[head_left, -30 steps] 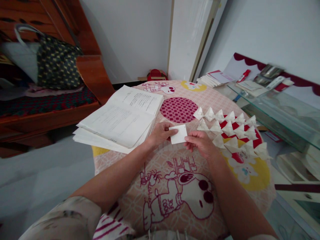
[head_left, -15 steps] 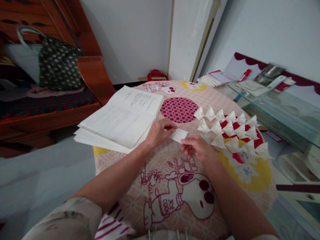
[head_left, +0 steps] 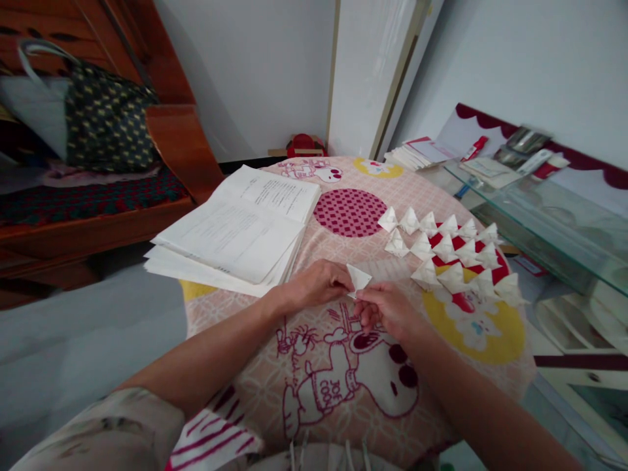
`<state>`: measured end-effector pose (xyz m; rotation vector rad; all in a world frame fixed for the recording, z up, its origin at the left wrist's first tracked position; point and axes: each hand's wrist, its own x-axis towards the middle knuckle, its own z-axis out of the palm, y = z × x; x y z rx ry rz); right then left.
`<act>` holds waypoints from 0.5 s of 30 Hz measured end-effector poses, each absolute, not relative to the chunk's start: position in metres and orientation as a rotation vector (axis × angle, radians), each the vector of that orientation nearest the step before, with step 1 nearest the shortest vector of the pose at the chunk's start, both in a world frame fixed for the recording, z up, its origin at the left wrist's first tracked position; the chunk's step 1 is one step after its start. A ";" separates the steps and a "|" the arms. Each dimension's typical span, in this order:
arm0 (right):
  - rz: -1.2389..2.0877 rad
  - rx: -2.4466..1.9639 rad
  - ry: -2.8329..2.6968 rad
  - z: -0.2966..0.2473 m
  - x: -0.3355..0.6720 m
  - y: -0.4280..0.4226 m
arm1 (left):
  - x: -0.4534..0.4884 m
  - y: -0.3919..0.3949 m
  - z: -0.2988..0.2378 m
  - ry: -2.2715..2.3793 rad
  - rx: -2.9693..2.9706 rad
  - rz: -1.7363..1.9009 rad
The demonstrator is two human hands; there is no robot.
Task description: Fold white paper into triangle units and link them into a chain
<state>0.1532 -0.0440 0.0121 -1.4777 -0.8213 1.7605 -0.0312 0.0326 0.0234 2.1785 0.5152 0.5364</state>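
A small piece of white folded paper [head_left: 360, 277] is held between my two hands above the table, one pointed corner facing up and away from me. My left hand [head_left: 321, 284] pinches its left side with the fingers curled in. On its lower right edge, the thumb and fingers of my right hand [head_left: 385, 306] are closed. To the right, several folded white paper shapes [head_left: 445, 248] stand in three rows on the tablecloth. A stack of open printed sheets [head_left: 235, 226] lies beyond my left hand.
A patterned pink cloth [head_left: 260, 340] covers the round table. Along its right side runs a glass shelf [head_left: 530, 203] with a red marker-like item [head_left: 474, 148] and papers. At the left stands a wooden bench [head_left: 179, 140] with a dark patterned bag [head_left: 108, 118].
Both hands have come slightly nearer to me. The paper has gone from a flat rectangle to a pointed, triangular look, with my left hand now lower beside it.
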 end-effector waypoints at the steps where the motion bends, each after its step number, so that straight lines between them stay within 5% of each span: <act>1: 1.760 -1.512 -0.859 0.013 0.154 -0.045 | -0.031 0.031 0.019 0.506 2.182 0.523; 5: 1.574 -1.735 -1.297 0.021 0.166 -0.044 | -0.031 0.029 0.007 0.538 2.204 0.543; 11: 0.611 -1.429 -2.008 0.028 0.182 -0.033 | -0.033 0.030 0.004 0.568 2.324 0.523; 15: 0.541 -1.307 -2.360 0.022 0.181 -0.027 | -0.035 0.031 0.001 0.551 2.431 0.524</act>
